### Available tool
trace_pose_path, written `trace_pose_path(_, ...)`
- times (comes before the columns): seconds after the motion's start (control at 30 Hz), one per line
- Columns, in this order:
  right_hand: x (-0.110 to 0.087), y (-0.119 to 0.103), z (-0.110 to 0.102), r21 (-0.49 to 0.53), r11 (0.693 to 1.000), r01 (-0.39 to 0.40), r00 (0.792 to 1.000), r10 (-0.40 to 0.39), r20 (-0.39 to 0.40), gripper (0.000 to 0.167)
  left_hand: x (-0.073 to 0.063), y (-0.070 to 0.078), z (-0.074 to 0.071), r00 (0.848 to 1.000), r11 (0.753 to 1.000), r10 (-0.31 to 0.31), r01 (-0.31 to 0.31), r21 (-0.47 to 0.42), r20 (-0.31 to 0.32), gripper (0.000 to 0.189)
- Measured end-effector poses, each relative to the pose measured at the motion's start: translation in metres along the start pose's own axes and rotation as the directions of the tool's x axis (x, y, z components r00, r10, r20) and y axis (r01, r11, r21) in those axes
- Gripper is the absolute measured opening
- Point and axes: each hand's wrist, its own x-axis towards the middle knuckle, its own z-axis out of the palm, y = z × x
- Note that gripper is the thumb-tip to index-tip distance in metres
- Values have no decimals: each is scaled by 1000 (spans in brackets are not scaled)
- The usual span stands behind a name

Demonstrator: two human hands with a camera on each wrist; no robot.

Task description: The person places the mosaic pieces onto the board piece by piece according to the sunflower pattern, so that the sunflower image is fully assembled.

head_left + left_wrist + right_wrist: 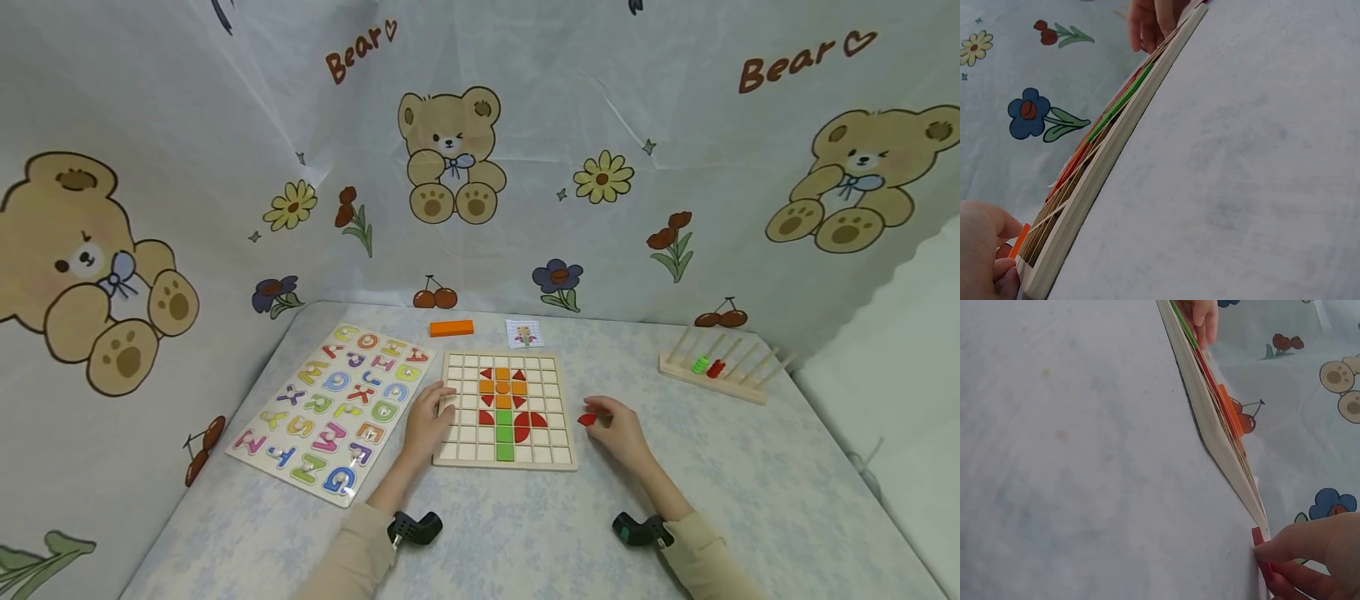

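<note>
In the head view, a wooden grid board (566,417) lies flat, with orange, red and green pieces set in its squares in a flower shape. My left hand (428,423) rests at its left edge, fingertips over the outer squares; in the left wrist view that hand (982,253) touches the frame near a corner. Just off the board's right side, my right hand (621,433) pinches a small red piece (587,419) between thumb and fingers. The right wrist view shows this red piece (1257,536) edge-on, its exact shape partly hidden by the thumb.
A letter puzzle board (341,492) lies left of the grid. Behind it are an orange block (452,328) and a small picture card (524,333) with a flower pattern. A wooden peg rack (712,382) with green and red beads stands at the back right.
</note>
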Motion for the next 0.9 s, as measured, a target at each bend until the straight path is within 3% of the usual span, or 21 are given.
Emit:
trace_pose_path(0.17, 2, -4, -1, 8, 1000, 0, 1000, 0, -16, 42, 0, 1, 0, 1000, 1000, -5, 5, 0, 0, 28)
trace_pose_path(0.37, 13, -32, 7, 103, 995, 16, 999, -19, 35, 45, 0, 0, 1, 1000, 1000, 5, -5, 0, -8, 27)
trace_pose_path(0.63, 25, -74, 45, 184, 974, 133, 979, -158, 132, 43, 0, 2, 1, 1000, 1000, -5, 5, 1, -1, 27)
trace_pose_path(0.9, 32, -103, 84, 271, 949, 161, 944, -229, 239, 45, 0, 1, 0, 1000, 1000, 13, -13, 15, -9, 26)
